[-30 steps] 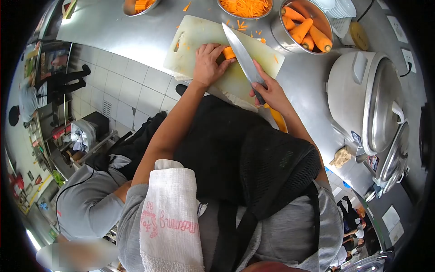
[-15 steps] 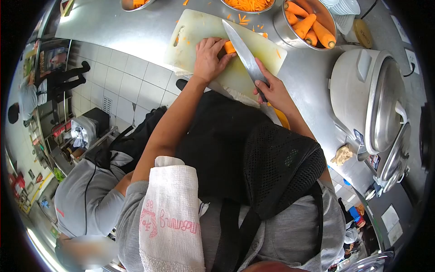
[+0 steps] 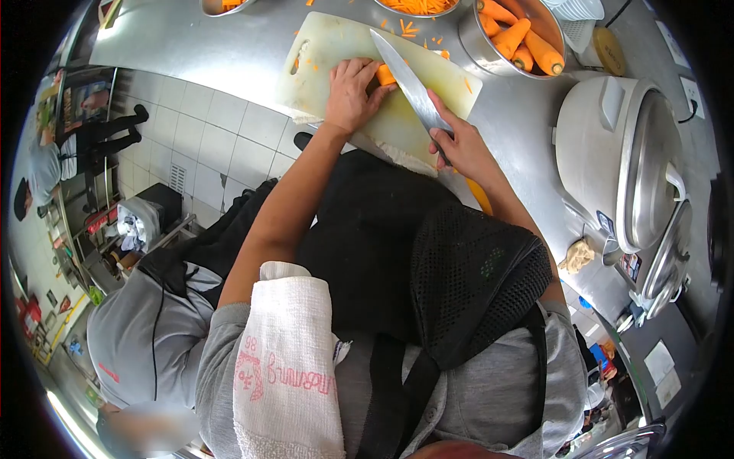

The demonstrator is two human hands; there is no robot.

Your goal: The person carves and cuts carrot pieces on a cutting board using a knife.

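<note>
Knife (image 3: pixel 411 84) and carrot piece (image 3: pixel 384 75) almost unmoved since the last glance; the co-worker (image 3: pixel 145 336) at left has shifted, forearm now out of sight

Hands, two, bare. Left hand (image 3: pixel 352 93): fingers curled, holding the carrot piece on the board. Right hand (image 3: pixel 461 145): wrapped round the knife handle, blade slanting across the board, tip toward its far edge. The blade lies just right of the carrot piece; whether they touch, I cannot tell from here.

Cutting board (image 3: pixel 329 46), one, pale: at the near edge of the steel counter (image 3: pixel 191 38), white cloth (image 3: pixel 409 160) showing beneath its near side.

Carrot shreds (image 3: pixel 409 29), loose: some past the board's far edge.

Steel bowl (image 3: pixel 397 13), one: shredded carrot, beyond the same edge.

Steel pot (image 3: pixel 480 53), one: whole carrots (image 3: pixel 544 53), beside the board's far right corner.

Large cooker (image 3: pixel 596 145), lidded: toward the counter's right edge.
</note>
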